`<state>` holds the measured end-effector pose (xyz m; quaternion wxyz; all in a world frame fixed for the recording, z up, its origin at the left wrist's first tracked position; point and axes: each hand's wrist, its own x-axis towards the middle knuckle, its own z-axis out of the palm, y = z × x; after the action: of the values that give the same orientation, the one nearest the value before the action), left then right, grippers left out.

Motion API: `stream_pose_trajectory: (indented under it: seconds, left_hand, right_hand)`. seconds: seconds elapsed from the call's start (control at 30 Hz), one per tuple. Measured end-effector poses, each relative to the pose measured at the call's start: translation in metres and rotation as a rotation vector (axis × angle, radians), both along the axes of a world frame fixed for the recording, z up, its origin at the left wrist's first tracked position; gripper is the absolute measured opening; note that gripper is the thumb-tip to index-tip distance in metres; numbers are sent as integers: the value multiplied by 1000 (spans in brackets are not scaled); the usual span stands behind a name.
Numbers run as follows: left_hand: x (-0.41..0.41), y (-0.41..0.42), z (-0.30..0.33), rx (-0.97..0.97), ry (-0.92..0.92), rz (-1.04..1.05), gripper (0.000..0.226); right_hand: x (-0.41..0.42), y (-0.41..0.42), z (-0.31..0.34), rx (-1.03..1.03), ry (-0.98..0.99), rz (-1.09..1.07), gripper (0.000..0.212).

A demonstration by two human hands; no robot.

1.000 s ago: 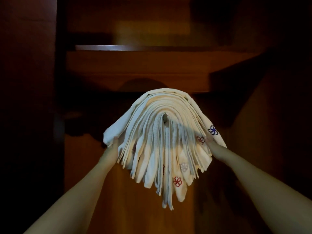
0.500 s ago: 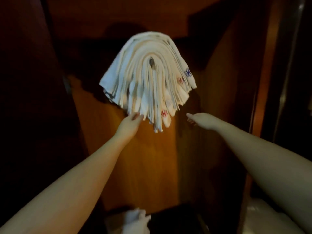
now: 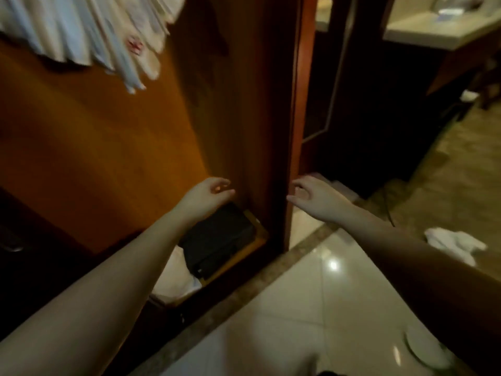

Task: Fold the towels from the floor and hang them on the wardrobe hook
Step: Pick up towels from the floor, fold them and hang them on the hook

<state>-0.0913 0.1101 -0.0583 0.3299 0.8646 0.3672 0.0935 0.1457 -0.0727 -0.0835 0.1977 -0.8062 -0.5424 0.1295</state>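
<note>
Both our left hand and right hand hang loose-fingered and empty; next we fetch the crumpled towel at right.

head view, tilted down, near wardrobe floor

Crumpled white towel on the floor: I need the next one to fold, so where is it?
In the head view the crumpled white towel lies on the floor at right, just beyond the right forearm, well right of the wardrobe's side panel.

Both forearms are bare from the frame's edge to the wrist, no sleeve showing. The left hand and right hand wear no gloves.
</note>
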Motion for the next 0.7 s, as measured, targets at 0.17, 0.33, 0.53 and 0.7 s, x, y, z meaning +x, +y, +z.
stream_pose_trajectory:
  seconds: [0.17,0.33,0.53,0.7]
  left_hand:
    - [93,-47,-65,-93,141,-167,50]
    - [209,-92,-119,-179,206,-225,47]
    - [352,-152,-179,-294,287,-305,46]
    - [452,-201,-223,-351,377,-380,46]
  right_hand:
    - [53,-75,-78,-143,72,-145,70]
    - [135,-141,-136,-214,221,-279,67]
    - [238,-214,-187,-349,336,-397,58]
    - [311,-264,-219,-467,403,-506,58]
